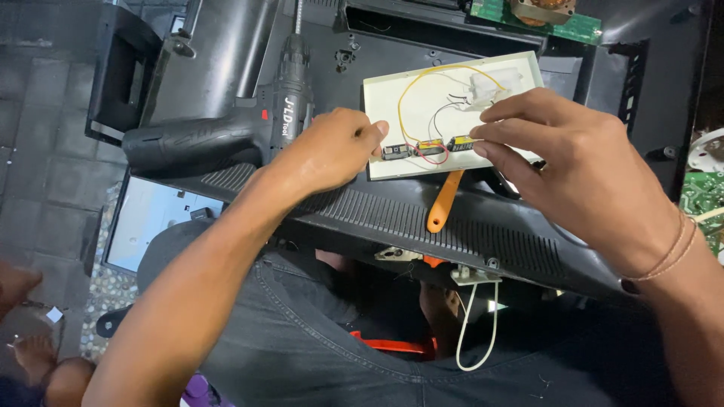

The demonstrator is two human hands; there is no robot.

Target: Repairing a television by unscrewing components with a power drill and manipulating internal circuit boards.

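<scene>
**A:** Where does the small white panel [422, 162] sit?

**B:** Upper middle of the frame, flat on the black plastic housing [422, 218] that spans the picture. It looks propped there as a working surface, close under both hands.

**A:** What is the left hand [328, 147] doing?

**B:** It comes in from the lower left and pinches the panel's left edge, thumb and fingertips closed on it right beside a small dark component [394, 152]. My guess is that it steadies the panel so it cannot slide on the ribbed housing.

**A:** And the right hand [573, 162]?

**B:** It reaches in from the right, fingertips closed on the yellow-and-black component [460, 142] at the panel's lower right. The fine pinch suits a part that small.

**A:** Those parts are wired?

**B:** Yes. A yellow wire [422, 75] loops across the top of the panel, thin black leads run below it, and a red wire curls around the middle component [430, 148]. At the panel's upper right lies a clear plastic piece [494, 81].

**A:** Tools?

**B:** A black cordless drill [226, 132] lies on its side in the upper left, handle pointing left, parked within reach but untouched. An orange handle [445, 200] pokes out from under the panel's lower edge; I cannot tell what tool it belongs to.

**A:** Anything else?

**B:** A green circuit board [535, 19] at the top edge, and a white cable loop [479, 328] hanging near the person's dark jeans below.
</scene>
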